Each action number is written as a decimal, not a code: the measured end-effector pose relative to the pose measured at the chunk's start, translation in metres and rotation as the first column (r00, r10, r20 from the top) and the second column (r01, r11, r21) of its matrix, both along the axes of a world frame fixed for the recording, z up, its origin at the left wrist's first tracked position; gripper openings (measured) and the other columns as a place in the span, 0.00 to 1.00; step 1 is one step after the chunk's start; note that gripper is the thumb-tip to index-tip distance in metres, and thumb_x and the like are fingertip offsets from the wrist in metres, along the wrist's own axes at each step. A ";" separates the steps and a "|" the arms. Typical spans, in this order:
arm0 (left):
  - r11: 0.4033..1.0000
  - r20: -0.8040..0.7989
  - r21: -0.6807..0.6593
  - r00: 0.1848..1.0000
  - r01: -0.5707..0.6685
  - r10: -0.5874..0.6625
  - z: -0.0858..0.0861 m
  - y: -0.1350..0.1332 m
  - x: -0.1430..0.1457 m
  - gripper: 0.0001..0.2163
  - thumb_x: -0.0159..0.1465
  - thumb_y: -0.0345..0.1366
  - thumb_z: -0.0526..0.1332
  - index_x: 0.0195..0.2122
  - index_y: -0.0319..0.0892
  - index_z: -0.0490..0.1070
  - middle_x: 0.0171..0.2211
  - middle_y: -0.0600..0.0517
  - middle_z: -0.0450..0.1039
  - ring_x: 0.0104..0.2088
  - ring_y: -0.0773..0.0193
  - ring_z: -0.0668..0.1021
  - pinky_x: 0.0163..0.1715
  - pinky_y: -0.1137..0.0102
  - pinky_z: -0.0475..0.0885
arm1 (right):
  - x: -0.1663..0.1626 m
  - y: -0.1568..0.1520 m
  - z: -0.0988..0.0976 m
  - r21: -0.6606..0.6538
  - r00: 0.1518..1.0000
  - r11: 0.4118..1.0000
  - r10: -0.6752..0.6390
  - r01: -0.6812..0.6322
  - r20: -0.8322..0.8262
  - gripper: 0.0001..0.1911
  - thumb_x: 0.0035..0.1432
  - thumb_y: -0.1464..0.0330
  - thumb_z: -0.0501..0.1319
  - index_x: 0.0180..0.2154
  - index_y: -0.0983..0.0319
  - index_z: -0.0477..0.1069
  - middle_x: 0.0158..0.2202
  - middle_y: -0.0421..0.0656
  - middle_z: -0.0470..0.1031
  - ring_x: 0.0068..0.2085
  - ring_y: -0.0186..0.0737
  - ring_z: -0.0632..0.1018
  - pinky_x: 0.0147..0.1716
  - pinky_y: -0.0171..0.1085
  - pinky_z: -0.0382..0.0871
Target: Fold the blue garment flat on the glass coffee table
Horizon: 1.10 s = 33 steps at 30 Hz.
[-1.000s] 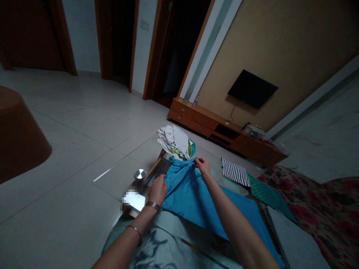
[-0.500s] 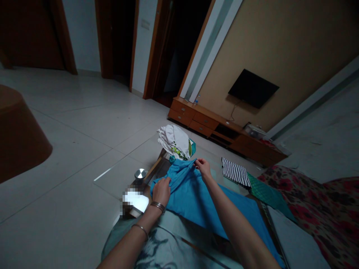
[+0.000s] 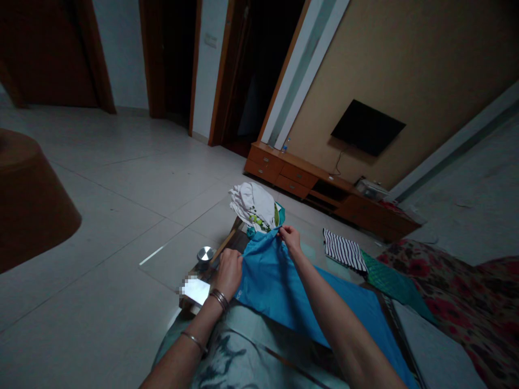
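Observation:
A bright blue garment [image 3: 279, 286] lies spread over a low glass table [image 3: 219, 251] in front of me. My left hand [image 3: 227, 273], with bracelets at the wrist, grips the garment's near left edge. At the garment's far end my right hand [image 3: 290, 237] pinches the cloth, close to a heap of white clothing with green print [image 3: 253, 205]. Both forearms reach out over the blue cloth.
A striped black-and-white piece [image 3: 344, 251] and a green cloth [image 3: 385, 275] lie to the right. A small metal dish [image 3: 205, 253] and a blurred white object [image 3: 195, 290] sit at the table's left edge. A wooden TV cabinet [image 3: 324, 189] stands along the wall; a flowered cover [image 3: 454, 292] is at right.
My left hand has shifted a little along the garment's left edge, keeping hold, and the cloth between my hands is now pulled flatter. My right hand stays at the far end.

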<state>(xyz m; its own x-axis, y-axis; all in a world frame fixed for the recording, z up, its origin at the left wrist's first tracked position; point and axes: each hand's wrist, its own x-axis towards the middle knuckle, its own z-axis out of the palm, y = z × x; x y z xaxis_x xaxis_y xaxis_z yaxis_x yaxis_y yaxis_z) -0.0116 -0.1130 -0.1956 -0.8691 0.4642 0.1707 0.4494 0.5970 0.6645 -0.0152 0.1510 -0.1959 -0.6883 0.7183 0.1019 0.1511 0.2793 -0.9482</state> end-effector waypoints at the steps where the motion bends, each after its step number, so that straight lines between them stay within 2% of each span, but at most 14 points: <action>1: 0.999 0.043 0.034 0.999 -0.015 0.013 0.000 0.000 -0.003 0.10 0.66 0.32 0.47 0.34 0.39 0.67 0.37 0.47 0.70 0.42 0.62 0.73 0.44 0.70 0.66 | -0.004 -0.002 -0.002 0.016 1.000 1.000 0.002 -0.003 0.020 0.14 0.47 0.58 0.62 0.29 0.63 0.69 0.24 0.41 0.75 0.27 0.36 0.76 0.27 0.32 0.69; 4: 0.998 0.179 0.034 0.983 -0.054 0.047 -0.008 -0.002 -0.010 0.09 0.66 0.31 0.47 0.35 0.39 0.66 0.35 0.48 0.73 0.39 0.63 0.75 0.40 0.71 0.67 | -0.013 -0.008 -0.009 0.082 0.993 0.996 0.031 -0.041 0.115 0.11 0.49 0.62 0.61 0.30 0.63 0.70 0.24 0.40 0.75 0.28 0.36 0.77 0.28 0.32 0.70; 7: 0.997 0.204 -0.019 0.976 -0.079 0.081 -0.022 -0.008 -0.012 0.07 0.64 0.29 0.50 0.38 0.38 0.67 0.36 0.45 0.75 0.39 0.61 0.77 0.38 0.71 0.67 | -0.018 -0.013 -0.017 0.196 0.969 0.975 0.059 -0.108 0.238 0.09 0.46 0.68 0.63 0.33 0.64 0.72 0.29 0.41 0.77 0.31 0.37 0.77 0.32 0.34 0.70; 11: 0.992 0.204 -0.090 0.973 -0.091 0.108 -0.039 -0.013 -0.011 0.09 0.64 0.30 0.50 0.42 0.39 0.68 0.37 0.43 0.77 0.39 0.57 0.78 0.36 0.69 0.67 | -0.022 -0.018 -0.018 0.363 0.930 0.903 0.093 -0.229 0.356 0.14 0.49 0.74 0.60 0.40 0.63 0.74 0.41 0.44 0.77 0.41 0.40 0.76 0.44 0.37 0.67; 14: 0.990 0.173 -0.115 0.979 -0.086 0.105 -0.044 -0.014 -0.011 0.09 0.65 0.33 0.50 0.42 0.40 0.68 0.37 0.44 0.77 0.39 0.57 0.78 0.35 0.70 0.67 | -0.025 -0.026 -0.013 0.428 0.898 0.840 0.146 -0.335 0.415 0.15 0.51 0.77 0.57 0.41 0.61 0.75 0.44 0.44 0.76 0.47 0.40 0.74 0.50 0.37 0.62; 16: 0.989 0.158 -0.123 0.983 -0.076 0.095 -0.044 -0.014 -0.012 0.09 0.65 0.36 0.51 0.41 0.40 0.68 0.37 0.45 0.77 0.39 0.58 0.78 0.34 0.71 0.66 | -0.027 -0.035 -0.009 0.492 0.853 0.742 0.205 -0.455 0.481 0.17 0.52 0.78 0.55 0.41 0.60 0.75 0.46 0.43 0.75 0.49 0.40 0.72 0.51 0.36 0.60; 17: 0.989 0.151 -0.130 0.984 -0.074 0.093 -0.044 -0.014 -0.012 0.09 0.65 0.36 0.51 0.41 0.41 0.68 0.36 0.45 0.77 0.39 0.58 0.78 0.33 0.71 0.66 | -0.028 -0.040 -0.008 0.533 0.820 0.661 0.231 -0.528 0.524 0.18 0.53 0.78 0.54 0.42 0.59 0.75 0.47 0.43 0.74 0.50 0.40 0.71 0.51 0.36 0.60; 20: 0.979 0.130 -0.188 0.986 -0.078 0.104 -0.041 -0.013 -0.011 0.10 0.66 0.37 0.50 0.40 0.41 0.68 0.34 0.46 0.77 0.36 0.59 0.78 0.31 0.71 0.65 | -0.030 -0.056 -0.005 0.617 0.706 0.350 0.259 -0.704 0.659 0.20 0.57 0.78 0.52 0.47 0.58 0.73 0.48 0.44 0.72 0.50 0.40 0.68 0.48 0.35 0.60; 21: 0.972 0.117 -0.217 0.986 -0.087 0.115 -0.039 -0.013 -0.010 0.10 0.66 0.37 0.49 0.40 0.42 0.68 0.34 0.46 0.76 0.36 0.59 0.78 0.31 0.70 0.65 | -0.031 -0.061 -0.004 0.623 0.680 0.274 0.252 -0.733 0.689 0.20 0.58 0.77 0.51 0.48 0.58 0.73 0.48 0.44 0.71 0.50 0.41 0.67 0.48 0.36 0.60; 22: 0.964 0.095 -0.245 0.987 -0.104 0.131 -0.037 -0.013 -0.009 0.10 0.66 0.37 0.49 0.39 0.42 0.68 0.34 0.46 0.76 0.35 0.58 0.78 0.31 0.70 0.66 | -0.032 -0.065 -0.005 0.622 0.658 0.215 0.238 -0.753 0.714 0.19 0.59 0.76 0.51 0.47 0.58 0.72 0.47 0.45 0.71 0.50 0.41 0.67 0.47 0.36 0.60; 24: 0.949 0.015 -0.273 0.986 -0.155 0.166 -0.034 -0.014 -0.007 0.11 0.66 0.37 0.48 0.39 0.41 0.69 0.38 0.46 0.74 0.37 0.57 0.77 0.33 0.68 0.66 | -0.034 -0.072 -0.006 0.623 0.640 0.144 0.183 -0.769 0.747 0.16 0.61 0.72 0.51 0.45 0.59 0.73 0.45 0.47 0.71 0.49 0.43 0.66 0.46 0.38 0.60; 29: 0.958 -0.164 -0.248 0.981 -0.146 0.107 -0.032 -0.010 -0.009 0.12 0.63 0.38 0.54 0.44 0.39 0.68 0.45 0.43 0.68 0.49 0.53 0.69 0.45 0.63 0.65 | -0.039 -0.077 -0.010 0.661 0.671 0.120 0.087 -0.740 0.736 0.13 0.62 0.71 0.50 0.39 0.62 0.73 0.44 0.49 0.70 0.49 0.45 0.66 0.46 0.41 0.59; 31: 0.963 -0.134 -0.252 0.989 -0.097 0.065 -0.033 -0.006 -0.014 0.13 0.60 0.38 0.58 0.44 0.39 0.68 0.46 0.43 0.67 0.50 0.51 0.68 0.47 0.60 0.63 | -0.038 -0.075 -0.010 0.668 0.688 0.173 0.092 -0.723 0.720 0.11 0.60 0.72 0.51 0.39 0.62 0.72 0.44 0.49 0.71 0.49 0.45 0.67 0.45 0.40 0.59; 33: 0.972 -0.055 -0.232 0.998 -0.034 0.021 -0.034 -0.002 -0.021 0.08 0.58 0.35 0.60 0.39 0.40 0.69 0.45 0.44 0.68 0.51 0.51 0.67 0.48 0.60 0.62 | -0.038 -0.072 -0.009 0.667 0.709 0.273 0.088 -0.693 0.700 0.10 0.58 0.73 0.54 0.39 0.62 0.71 0.43 0.48 0.73 0.48 0.44 0.68 0.45 0.39 0.59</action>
<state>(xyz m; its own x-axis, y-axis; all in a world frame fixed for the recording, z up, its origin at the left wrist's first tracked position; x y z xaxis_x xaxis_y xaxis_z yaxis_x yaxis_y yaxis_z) -0.0326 -0.1153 -0.2296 -0.8749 0.4725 0.1060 0.4608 0.7451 0.4823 -0.0530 0.0790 -0.2051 -0.9990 0.0380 0.0233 0.0392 0.9979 0.0509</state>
